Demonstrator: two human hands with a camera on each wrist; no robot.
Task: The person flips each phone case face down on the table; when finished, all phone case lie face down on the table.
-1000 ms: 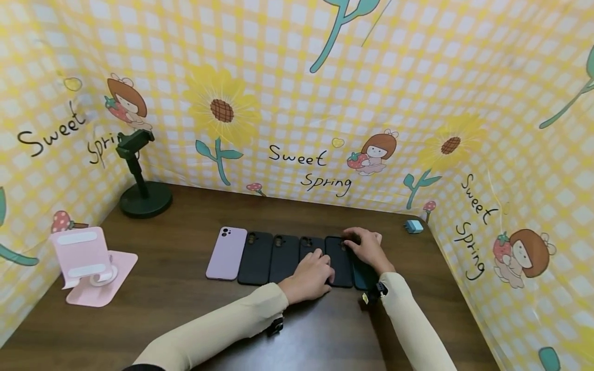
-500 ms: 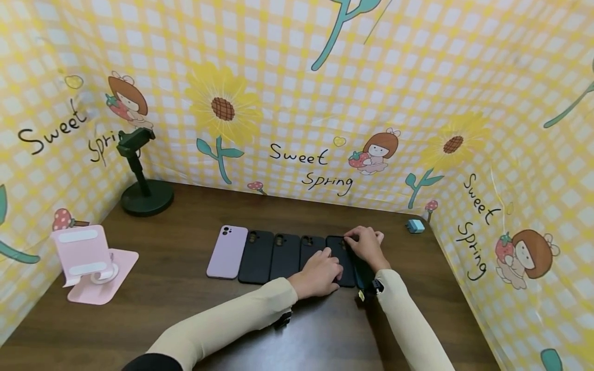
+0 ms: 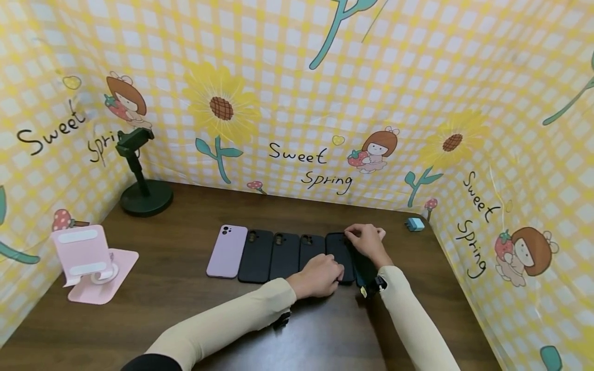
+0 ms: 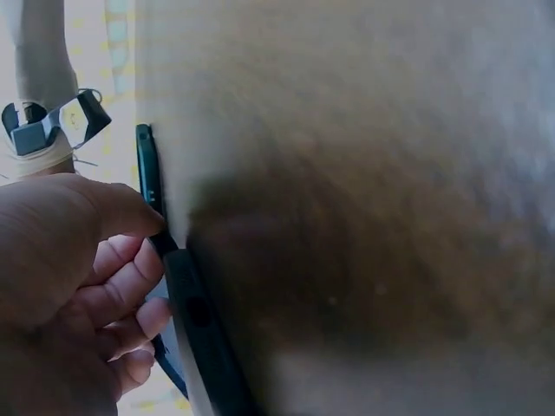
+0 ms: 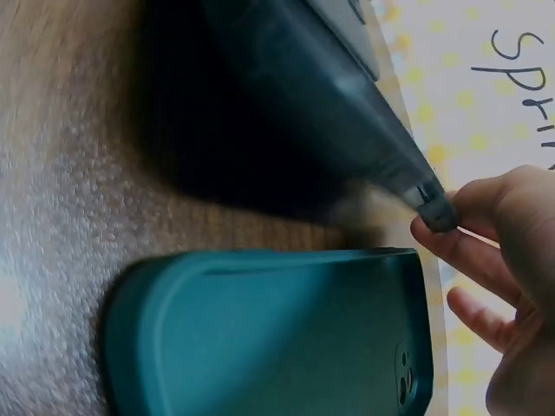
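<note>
Several phone cases lie side by side in a row in the head view: a lilac case [image 3: 227, 252], then black ones, with a teal case [image 3: 364, 267] at the right end. My right hand [image 3: 368, 242] pinches the far right corner of the black case [image 3: 339, 250] beside the teal one. In the right wrist view this black case [image 5: 338, 95] is tilted, its edge raised above the table. My left hand [image 3: 319, 277] holds the same case at its near end, thumb [image 4: 130, 212] against the edge and fingers curled. The inside of the teal case [image 5: 277, 334] faces up.
A pink phone stand [image 3: 88, 263] stands at the left. Behind it is a dark green stand [image 3: 146, 198] with a round base. A small light blue charger plug [image 3: 414, 224] lies near the back right corner. Patterned cloth walls [image 3: 297, 103] border the wooden table [image 3: 185, 309].
My left hand has shifted right, from the neighbouring black case to the near end of the one my right hand pinches. The right hand stays at that case's far corner.
</note>
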